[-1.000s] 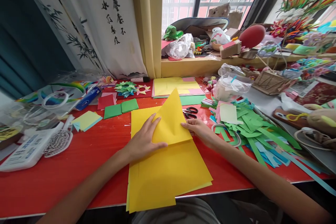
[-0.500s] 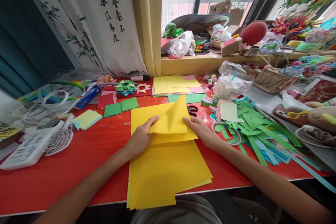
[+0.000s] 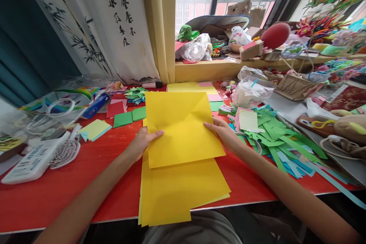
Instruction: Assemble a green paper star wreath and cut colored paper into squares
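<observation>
A sheet of yellow paper (image 3: 183, 133) is held up between my two hands, faintly creased near its upper right. My left hand (image 3: 143, 141) grips its left edge, thumb on the front and fingers behind. On the right edge, my right hand (image 3: 224, 134) pinches it the same way. Beneath lies a stack of yellow paper sheets (image 3: 171, 198), jutting past the table's front edge. The raised sheet hides the upper part of that stack.
Green folded squares (image 3: 122, 119) and a pad of pale notes (image 3: 95, 129) lie left on the red table (image 3: 114, 190). A white case (image 3: 34, 160) stands farther left. Green paper strips (image 3: 271, 129) pile up at right. A plastic bag (image 3: 251, 91) sits behind them.
The sheet, bent over at its top before, is now spread flat and raised, covering the scissors and star-shaped paper behind. My hands have moved apart to its side edges.
</observation>
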Motion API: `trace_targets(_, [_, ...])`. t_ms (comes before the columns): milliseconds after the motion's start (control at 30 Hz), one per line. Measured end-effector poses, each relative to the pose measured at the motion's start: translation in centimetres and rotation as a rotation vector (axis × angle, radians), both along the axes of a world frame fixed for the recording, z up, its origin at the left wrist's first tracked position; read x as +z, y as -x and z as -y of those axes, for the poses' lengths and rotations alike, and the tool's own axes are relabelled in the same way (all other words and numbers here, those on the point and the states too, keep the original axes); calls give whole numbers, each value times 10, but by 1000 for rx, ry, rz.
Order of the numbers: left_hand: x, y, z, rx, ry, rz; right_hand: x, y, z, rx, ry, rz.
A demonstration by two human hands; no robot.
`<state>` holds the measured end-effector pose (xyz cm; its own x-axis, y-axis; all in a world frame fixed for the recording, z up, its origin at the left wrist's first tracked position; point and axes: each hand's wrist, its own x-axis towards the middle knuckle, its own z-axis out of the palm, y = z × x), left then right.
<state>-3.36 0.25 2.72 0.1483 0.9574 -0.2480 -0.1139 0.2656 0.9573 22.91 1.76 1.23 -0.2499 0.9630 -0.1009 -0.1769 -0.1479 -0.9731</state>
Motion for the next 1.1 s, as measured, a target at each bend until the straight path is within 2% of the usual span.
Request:
trace_targets(100, [-4,2,-3,-23,-15,26,5,-1,2,-52,81,-71])
trace_targets(233, [-8,5,-6,-141,2,93,4,-6,0,-60,52,-139])
trace_targets(400, [-10,4,-8,-12,-120,103,1,-3,-6,8,23,-284])
trace_targets(500, [-11,1,-6,-43,-183,43,4,4,-1,85,-12,-405])
trace_targets(567, [-10,0,-3,-140,-237,-65,5,11,4,98,-39,-469])
trace_targets(633, [-4,2,0,-277,-284,-222,5,15,9,50,-56,-479])
trace_targets(733, [10,7,7,-581,-297,-446,1,16,11,-89,-42,-412])
trace_targets(800, [19,10,10,-770,-271,-487,-2,13,10,-163,-2,-337])
trace_targets(833, [22,10,12,-810,-269,-455,-2,12,10,-174,19,-301])
trace_targets(900, [23,6,13,-751,-288,-348,-1,11,11,-148,43,-247])
trace_targets(967, [20,-1,14,-555,-325,-276,1,14,14,-71,50,-202])
trace_targets(1033, [15,-9,13,-359,-349,-298,4,18,18,27,67,-155])
trace_targets(1100, [10,-14,13,-242,-358,-342,6,24,24,135,93,-111])
